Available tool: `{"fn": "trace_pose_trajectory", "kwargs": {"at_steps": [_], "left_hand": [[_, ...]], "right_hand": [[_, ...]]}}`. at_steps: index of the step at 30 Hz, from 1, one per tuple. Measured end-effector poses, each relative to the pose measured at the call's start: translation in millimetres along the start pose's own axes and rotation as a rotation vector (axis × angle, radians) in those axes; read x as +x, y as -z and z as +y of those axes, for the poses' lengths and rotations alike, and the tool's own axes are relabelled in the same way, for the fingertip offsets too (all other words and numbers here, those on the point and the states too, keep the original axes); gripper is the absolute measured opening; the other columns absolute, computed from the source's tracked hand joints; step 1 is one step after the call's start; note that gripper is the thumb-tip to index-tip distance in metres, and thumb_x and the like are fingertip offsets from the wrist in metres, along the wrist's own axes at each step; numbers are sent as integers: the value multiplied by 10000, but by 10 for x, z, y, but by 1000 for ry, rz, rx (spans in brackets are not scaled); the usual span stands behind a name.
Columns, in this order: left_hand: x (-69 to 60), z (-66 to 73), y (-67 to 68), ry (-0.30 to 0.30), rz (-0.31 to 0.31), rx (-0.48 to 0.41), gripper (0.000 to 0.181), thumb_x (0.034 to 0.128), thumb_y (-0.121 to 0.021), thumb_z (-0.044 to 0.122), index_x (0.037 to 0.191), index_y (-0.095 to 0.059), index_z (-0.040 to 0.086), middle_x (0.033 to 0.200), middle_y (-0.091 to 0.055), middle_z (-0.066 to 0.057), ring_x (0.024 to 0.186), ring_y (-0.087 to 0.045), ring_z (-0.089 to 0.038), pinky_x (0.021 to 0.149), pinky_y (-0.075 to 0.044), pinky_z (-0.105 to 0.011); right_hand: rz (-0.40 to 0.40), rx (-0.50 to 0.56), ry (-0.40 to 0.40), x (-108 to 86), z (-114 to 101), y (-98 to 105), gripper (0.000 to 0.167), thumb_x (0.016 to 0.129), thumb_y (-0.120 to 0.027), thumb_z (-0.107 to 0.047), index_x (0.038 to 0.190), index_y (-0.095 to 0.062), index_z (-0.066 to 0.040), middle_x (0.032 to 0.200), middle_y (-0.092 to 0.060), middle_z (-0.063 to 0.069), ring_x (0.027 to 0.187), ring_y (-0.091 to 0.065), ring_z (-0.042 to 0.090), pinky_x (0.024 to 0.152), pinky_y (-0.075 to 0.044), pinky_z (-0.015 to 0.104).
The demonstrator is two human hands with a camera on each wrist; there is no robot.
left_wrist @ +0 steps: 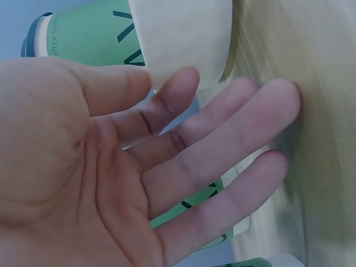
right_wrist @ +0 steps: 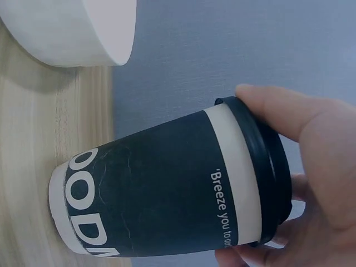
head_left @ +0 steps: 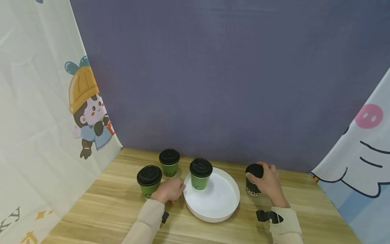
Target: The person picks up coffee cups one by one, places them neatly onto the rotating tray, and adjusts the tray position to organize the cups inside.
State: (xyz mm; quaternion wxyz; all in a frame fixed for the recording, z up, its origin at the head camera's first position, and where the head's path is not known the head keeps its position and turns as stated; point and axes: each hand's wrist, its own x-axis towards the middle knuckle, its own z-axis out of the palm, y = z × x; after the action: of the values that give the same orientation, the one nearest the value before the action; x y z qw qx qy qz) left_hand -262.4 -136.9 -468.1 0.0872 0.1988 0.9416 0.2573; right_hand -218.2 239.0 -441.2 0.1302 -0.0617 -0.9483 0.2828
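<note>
A white round tray (head_left: 217, 203) lies on the wooden table, and a green paper cup (head_left: 199, 183) with a black lid stands on its left part. My left hand (head_left: 171, 189) is at the tray's left edge; in the left wrist view its thumb and index fingertip are against the tray's outer wall (left_wrist: 183, 39), the other fingers loosely extended. To the right of the tray, my right hand (head_left: 269, 181) grips a black paper cup (right_wrist: 161, 189) around its black lid (right_wrist: 267, 172). Whether that cup's base touches the table cannot be told.
Two more green cups with black lids stand left of the tray, one nearer (head_left: 149, 181) beside my left hand and one farther back (head_left: 169, 162). A dark cloth backdrop (head_left: 213, 84) rises behind the table (head_left: 100, 203), with printed white cloths at both sides.
</note>
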Motion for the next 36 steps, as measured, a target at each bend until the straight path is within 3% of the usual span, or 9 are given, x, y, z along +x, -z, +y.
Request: {"fn": "trace_pose_trajectory", "kwargs": {"at_steps": [5,10,16,21,31,36], "left_hand": [[17,-8,-21,2,30,0,272,1074,-508,223,863,-650,128,530,-540,-5,459,-648,-245,543,-435,-308],[37,-13,-31,4,70,3,250,1068,-522,212,939,-699,90,502,-533,-6,435,-630,-231,511,-425,-307],[33,-30,-31,2,74,-16,290,1054,-554,256,806,-638,132,526,-527,10,447,-619,-211,492,-410,-300],[-11,-5,24,-15,46,-21,404,1026,-603,313,655,-537,166,485,-486,24,445,-598,-214,481,-383,-287],[-79,68,93,28,-140,-61,374,991,-656,304,671,-555,138,530,-522,2,435,-517,-159,445,-361,-266],[-91,63,83,34,-170,-47,384,1002,-636,277,653,-557,137,528,-518,7,449,-494,-144,454,-339,-262]], "right_hand": [[28,-2,6,-25,-41,41,867,932,-703,-514,1530,-368,17,1434,-324,387,1277,-320,575,965,-396,733],[103,21,47,-53,-113,117,858,928,-700,-537,1512,-399,16,1425,-346,382,1235,-321,531,926,-390,697],[151,45,74,-109,-284,250,850,918,-703,-559,1506,-421,-14,1423,-362,362,1223,-332,500,887,-402,676],[135,67,92,-194,-445,379,816,922,-703,-546,1507,-426,-49,1465,-354,330,1284,-324,494,900,-420,692],[111,96,223,-318,-664,511,749,906,-744,-510,1487,-480,-116,1437,-442,218,1259,-415,403,902,-448,624],[82,103,273,-389,-776,517,711,904,-755,-491,1474,-497,-154,1419,-480,179,1230,-455,374,897,-475,596]]}}
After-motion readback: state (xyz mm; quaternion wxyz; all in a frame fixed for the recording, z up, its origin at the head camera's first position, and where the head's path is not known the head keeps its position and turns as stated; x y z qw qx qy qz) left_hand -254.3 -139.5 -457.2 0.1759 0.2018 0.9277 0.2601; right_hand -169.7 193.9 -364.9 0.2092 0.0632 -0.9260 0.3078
